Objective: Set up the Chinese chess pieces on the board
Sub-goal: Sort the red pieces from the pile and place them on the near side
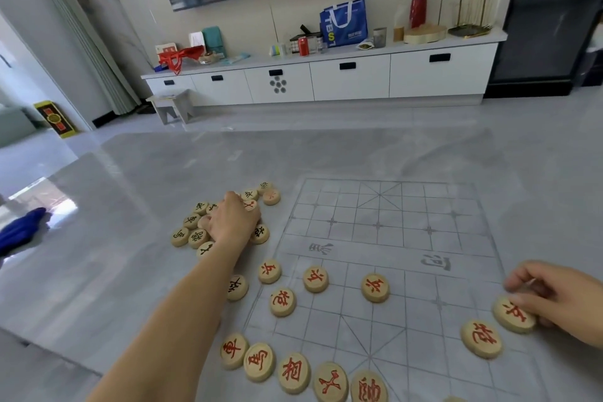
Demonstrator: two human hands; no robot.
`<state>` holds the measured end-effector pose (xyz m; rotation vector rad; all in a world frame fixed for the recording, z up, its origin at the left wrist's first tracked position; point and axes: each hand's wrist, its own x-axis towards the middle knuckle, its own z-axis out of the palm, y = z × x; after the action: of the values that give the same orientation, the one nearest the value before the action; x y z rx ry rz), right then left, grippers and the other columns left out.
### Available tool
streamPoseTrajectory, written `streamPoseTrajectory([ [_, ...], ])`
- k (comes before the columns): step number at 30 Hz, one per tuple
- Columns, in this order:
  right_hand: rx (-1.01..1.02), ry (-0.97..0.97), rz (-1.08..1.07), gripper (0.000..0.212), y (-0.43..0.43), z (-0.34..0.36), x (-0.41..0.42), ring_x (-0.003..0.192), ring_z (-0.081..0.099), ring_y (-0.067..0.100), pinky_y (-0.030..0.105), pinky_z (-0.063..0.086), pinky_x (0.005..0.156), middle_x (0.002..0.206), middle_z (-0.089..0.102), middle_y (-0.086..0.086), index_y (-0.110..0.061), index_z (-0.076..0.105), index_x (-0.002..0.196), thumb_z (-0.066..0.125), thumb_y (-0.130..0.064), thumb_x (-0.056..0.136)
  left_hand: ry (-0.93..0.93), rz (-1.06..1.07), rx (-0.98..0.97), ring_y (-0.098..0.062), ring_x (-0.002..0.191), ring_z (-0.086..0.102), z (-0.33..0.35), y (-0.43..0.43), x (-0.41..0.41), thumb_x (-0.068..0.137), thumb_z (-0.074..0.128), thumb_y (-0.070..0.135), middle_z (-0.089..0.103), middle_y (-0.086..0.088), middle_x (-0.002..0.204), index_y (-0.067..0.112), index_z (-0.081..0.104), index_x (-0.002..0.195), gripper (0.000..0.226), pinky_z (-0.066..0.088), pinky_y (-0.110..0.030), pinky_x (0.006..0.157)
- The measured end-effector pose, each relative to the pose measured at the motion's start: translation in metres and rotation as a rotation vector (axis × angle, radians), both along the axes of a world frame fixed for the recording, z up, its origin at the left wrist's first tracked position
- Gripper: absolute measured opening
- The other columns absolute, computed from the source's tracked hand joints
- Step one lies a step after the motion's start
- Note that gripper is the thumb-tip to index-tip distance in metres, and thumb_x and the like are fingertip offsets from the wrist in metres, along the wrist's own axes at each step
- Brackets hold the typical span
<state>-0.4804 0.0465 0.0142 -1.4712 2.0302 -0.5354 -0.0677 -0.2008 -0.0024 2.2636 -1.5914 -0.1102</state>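
- Reaching with the left hand (233, 219) into the pile (195, 232) of loose pieces, at ten o'clock off the board (391, 206).
- Covering the middle of that pile, knuckles up and fingers curled down out of sight; cannot tell whether gripping a piece or only touching.
- Pinching with the right hand (561, 297) the far rim of a red-lettered edge piece (514, 315), at four o'clock on the board, right at its side line; cannot tell whether flat or just raised.
- Sitting on the near half of the board: three red soldiers (315, 279) in a loose row from eight towards six o'clock, well apart from one another.
- Lying just nearer than that row: left cannon (282, 302) at eight o'clock, right cannon (481, 339) at five o'clock, just beside the edge piece.
- Lined up along the near edge from seven to six o'clock: a back row (294, 373) of five red pieces, close together, starting just off the grid's corner.
- Lying just off the left side line at eight o'clock, between pile and back row: a black piece (237, 287).
- Resting all on a grey table (130, 189), with a blue cloth (23, 232) at nine o'clock by its edge.
- Standing at twelve o'clock across the floor: a white cabinet (326, 81) with a blue bag (344, 23) and a red can (303, 46) on top.
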Motion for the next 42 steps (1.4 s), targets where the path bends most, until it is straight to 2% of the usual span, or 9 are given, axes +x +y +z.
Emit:
streamPoseTrajectory([
  [4,0.035,0.02,0.019,0.041,-0.002,0.003,0.002,0.05,0.061,0.007,0.032,0.05,0.056,0.068,0.068,-0.015,-0.054,0.056,0.083,0.071,-0.015,0.08,0.103,-0.14,-0.068,-0.027,0.098,0.055,0.0,0.016,-0.008,0.077,0.054,0.046,0.062,-0.002,0.099,0.023,0.052,0.113,0.043,0.036,-0.045,0.092],
  [6,0.052,0.031,0.03,0.021,-0.003,0.006,0.003,0.053,0.061,0.008,0.033,0.051,0.06,0.067,0.066,-0.021,-0.037,0.064,0.078,0.07,-0.017,0.081,0.129,-0.221,-0.087,-0.024,0.101,0.055,0.003,0.03,-0.017,0.077,0.055,0.045,0.064,0.002,0.098,0.026,0.056,0.115,0.042,0.032,-0.041,0.092],
  [9,0.072,0.034,0.023,0.014,-0.005,0.006,0.003,0.058,0.063,0.013,0.033,0.051,0.065,0.059,0.065,-0.004,-0.029,0.063,0.08,0.069,-0.017,0.083,0.132,-0.352,-0.121,-0.016,0.094,0.054,0.013,0.059,-0.034,0.079,0.058,0.045,0.063,0.011,0.096,0.028,0.06,0.107,0.033,0.026,-0.039,0.089],
  [13,0.097,0.035,0.036,0.008,-0.007,0.01,0.005,0.066,0.063,0.017,0.031,0.048,0.065,0.075,0.066,0.0,-0.026,0.062,0.085,0.067,-0.02,0.085,0.185,-0.49,-0.064,-0.007,0.095,0.053,0.026,0.103,-0.053,0.079,0.062,0.047,0.059,0.019,0.098,0.034,0.057,0.106,0.03,0.021,-0.032,0.091],
  [15,0.108,0.025,0.03,0.006,-0.008,0.011,0.006,0.069,0.063,0.018,0.032,0.049,0.068,0.079,0.067,0.002,-0.025,0.062,0.086,0.066,-0.02,0.086,0.209,-0.579,-0.04,-0.004,0.099,0.052,0.03,0.128,-0.063,0.076,0.065,0.046,0.059,0.02,0.1,0.038,0.056,0.104,0.031,0.023,-0.032,0.096],
  [20,0.118,0.018,0.017,0.004,-0.007,0.013,0.008,0.074,0.063,0.02,0.035,0.05,0.077,0.085,0.066,0.005,-0.022,0.062,0.09,0.064,-0.021,0.088,0.138,-0.783,0.027,0.003,0.093,0.05,0.038,0.186,-0.085,0.067,0.056,0.056,0.057,0.024,0.095,0.04,0.056,0.103,0.039,0.02,-0.028,0.091],
  [27,0.094,0.024,0.0,0.007,-0.007,0.011,0.008,0.074,0.061,0.017,0.033,0.049,0.073,0.085,0.064,0.004,-0.022,0.062,0.094,0.065,-0.023,0.087,0.039,-1.013,0.113,0.0,0.104,0.044,0.038,0.234,-0.106,0.062,0.042,0.062,0.052,0.026,0.098,0.04,0.057,0.108,0.054,0.014,-0.028,0.098],
  [35,0.083,0.018,-0.011,0.005,-0.009,0.01,0.008,0.072,0.061,0.014,0.031,0.048,0.073,0.082,0.062,0.0,-0.024,0.061,0.09,0.065,-0.023,0.088,-0.018,-1.171,0.205,0.006,0.099,0.04,0.033,0.246,-0.111,0.07,0.052,0.05,0.051,0.026,0.097,0.039,0.055,0.108,0.04,0.014,-0.026,0.1],
  [42,0.086,0.039,0.01,0.008,-0.01,0.013,0.009,0.073,0.06,0.013,0.029,0.045,0.07,0.082,0.062,-0.002,-0.023,0.061,0.095,0.064,-0.023,0.088,-0.034,-1.193,0.283,0.003,0.096,0.042,0.033,0.249,-0.112,0.07,0.058,0.053,0.052,0.022,0.091,0.039,0.052,0.1,0.034,0.015,-0.027,0.101],
])
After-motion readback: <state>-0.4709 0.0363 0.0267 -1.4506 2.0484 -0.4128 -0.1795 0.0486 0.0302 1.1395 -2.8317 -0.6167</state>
